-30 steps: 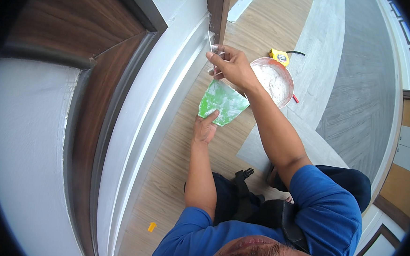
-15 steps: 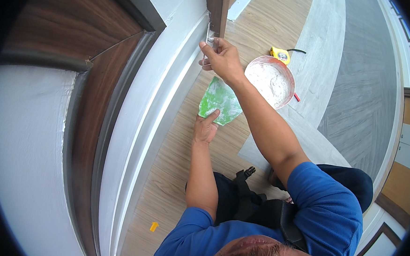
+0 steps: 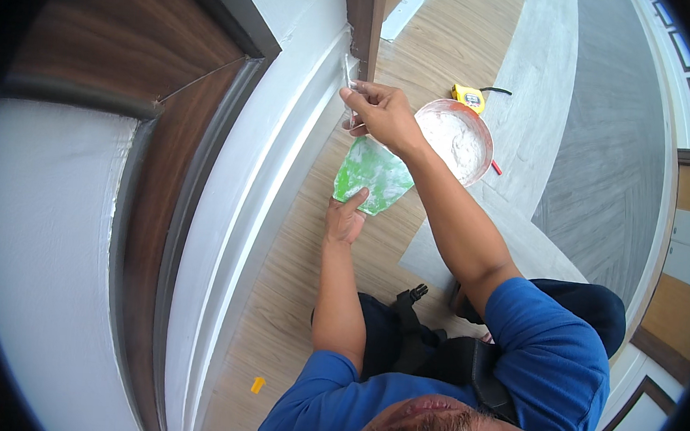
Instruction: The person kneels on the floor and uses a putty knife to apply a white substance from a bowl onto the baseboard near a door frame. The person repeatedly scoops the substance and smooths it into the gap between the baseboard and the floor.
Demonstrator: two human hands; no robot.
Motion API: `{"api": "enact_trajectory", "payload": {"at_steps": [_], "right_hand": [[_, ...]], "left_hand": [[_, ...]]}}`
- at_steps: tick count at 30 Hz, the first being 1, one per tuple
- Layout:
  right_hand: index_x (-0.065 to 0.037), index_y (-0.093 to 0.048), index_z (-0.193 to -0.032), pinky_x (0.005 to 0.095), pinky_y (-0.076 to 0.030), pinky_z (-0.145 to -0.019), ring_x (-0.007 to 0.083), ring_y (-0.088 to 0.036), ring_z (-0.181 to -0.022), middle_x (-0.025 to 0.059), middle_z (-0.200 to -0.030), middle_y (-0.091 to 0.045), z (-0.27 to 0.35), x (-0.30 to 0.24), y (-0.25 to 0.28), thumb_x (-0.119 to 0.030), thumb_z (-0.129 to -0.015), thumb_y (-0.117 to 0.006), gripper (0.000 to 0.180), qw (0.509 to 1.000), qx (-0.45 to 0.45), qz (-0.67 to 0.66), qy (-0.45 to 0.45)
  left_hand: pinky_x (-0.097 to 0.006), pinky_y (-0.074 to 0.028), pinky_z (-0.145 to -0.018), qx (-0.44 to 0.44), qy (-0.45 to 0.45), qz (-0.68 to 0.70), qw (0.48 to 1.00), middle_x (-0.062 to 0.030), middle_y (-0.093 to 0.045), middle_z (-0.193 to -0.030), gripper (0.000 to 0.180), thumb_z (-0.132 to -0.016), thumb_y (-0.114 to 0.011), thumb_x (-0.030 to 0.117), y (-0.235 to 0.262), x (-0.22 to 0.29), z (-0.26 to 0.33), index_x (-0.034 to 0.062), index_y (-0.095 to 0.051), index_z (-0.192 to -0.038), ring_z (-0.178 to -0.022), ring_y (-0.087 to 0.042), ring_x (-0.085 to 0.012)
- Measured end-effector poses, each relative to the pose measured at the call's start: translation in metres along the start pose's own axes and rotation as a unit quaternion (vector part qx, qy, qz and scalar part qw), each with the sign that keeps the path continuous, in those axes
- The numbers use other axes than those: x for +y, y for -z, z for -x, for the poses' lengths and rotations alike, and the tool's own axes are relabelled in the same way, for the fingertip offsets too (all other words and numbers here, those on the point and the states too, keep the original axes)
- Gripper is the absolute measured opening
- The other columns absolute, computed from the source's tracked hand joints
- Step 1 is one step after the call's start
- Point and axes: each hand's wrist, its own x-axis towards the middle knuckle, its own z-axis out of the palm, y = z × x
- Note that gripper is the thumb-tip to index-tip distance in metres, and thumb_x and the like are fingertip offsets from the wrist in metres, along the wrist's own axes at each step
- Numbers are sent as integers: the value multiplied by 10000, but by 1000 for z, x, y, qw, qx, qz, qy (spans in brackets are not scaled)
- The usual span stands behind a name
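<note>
My left hand (image 3: 346, 219) grips the near edge of a green plastic putty board (image 3: 373, 174), thumb on top. The board is smeared with white putty and held above the floor. My right hand (image 3: 383, 117) pinches a thin, putty-smeared scraper (image 3: 349, 72), seen nearly edge-on. It is at the white baseboard (image 3: 327, 88), close to the foot of the brown door frame (image 3: 363, 27); whether its blade touches is hard to tell. Just right of my right wrist, a round tub (image 3: 483, 129) of white putty rests on the floor.
A yellow tape measure (image 3: 468, 96) with a black strap lies beyond the tub, and a small red object (image 3: 496, 168) beside it. A yellow arrow marker (image 3: 258, 384) is on the wood-look floor (image 3: 276, 314). Brown panelling (image 3: 183, 142) and white wall run along the left.
My right hand has moved slightly nearer to me with the scraper, away from the foot of the door frame. My left hand and the putty board stay almost in place.
</note>
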Motion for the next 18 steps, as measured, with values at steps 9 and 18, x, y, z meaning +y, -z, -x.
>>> {"api": "enact_trajectory", "payload": {"at_steps": [9, 18], "right_hand": [[189, -571, -1226, 253, -506, -493, 118, -596, -548, 111, -708, -663, -18, -7, -9, -303, -914, -718, 601, 998, 54, -11, 41], [145, -542, -1301, 266, -576, -600, 154, -695, -717, 91, -794, -640, -5, -5, 1, -332, -942, -693, 615, 998, 56, 15, 22]], "left_hand": [[-406, -479, -1020, 7, 5, 2, 1000, -76, -641, -1219, 412, -855, -697, -65, 3, -3, -3, 40, -601, -1241, -1166, -591, -220], [-403, -478, -1023, 18, 4, 14, 1000, -81, -643, -1208, 410, -846, -702, -73, 4, -3, -2, 22, -601, -1231, -1162, -592, -220]]}}
